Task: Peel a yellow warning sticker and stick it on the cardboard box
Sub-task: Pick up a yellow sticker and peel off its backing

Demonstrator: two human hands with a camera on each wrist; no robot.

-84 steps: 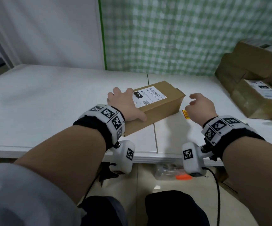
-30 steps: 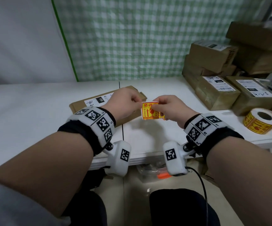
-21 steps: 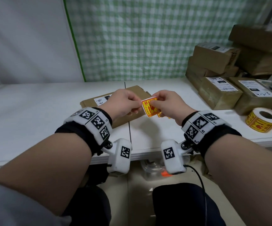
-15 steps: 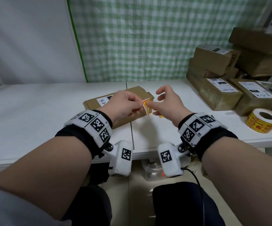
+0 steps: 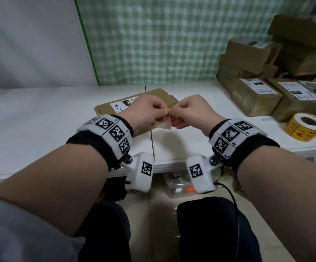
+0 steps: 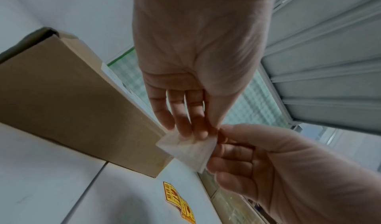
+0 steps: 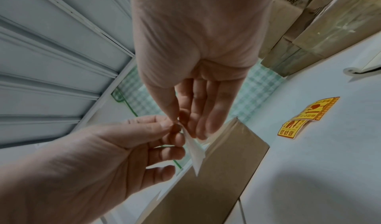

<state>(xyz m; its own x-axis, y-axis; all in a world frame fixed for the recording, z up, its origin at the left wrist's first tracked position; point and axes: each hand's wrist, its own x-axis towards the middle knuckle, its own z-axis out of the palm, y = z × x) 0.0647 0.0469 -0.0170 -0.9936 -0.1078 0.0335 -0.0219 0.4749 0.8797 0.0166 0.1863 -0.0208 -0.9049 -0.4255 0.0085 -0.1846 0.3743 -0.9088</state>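
Head view: a small sticker piece, its pale backing side showing [image 5: 165, 124], is being pinched at its top edge between the left hand [image 5: 148, 112] and the right hand [image 5: 192, 111], each grip being kept closed on it by thumb and fingertips. It is being held in the air just in front of the brown rectangular cardboard box [image 5: 106, 110], which is lying on the white table [image 5: 30, 118]. Two more yellow warning stickers [image 6: 179, 201] are lying on the table near the box, and a roll of yellow stickers [image 5: 304, 126] is standing well off to the right beside stacked cardboard parcels [image 5: 257, 95].

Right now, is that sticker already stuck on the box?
No. Both hands, left hand and right hand, pinch the sticker in the air, clear of the cardboard box.
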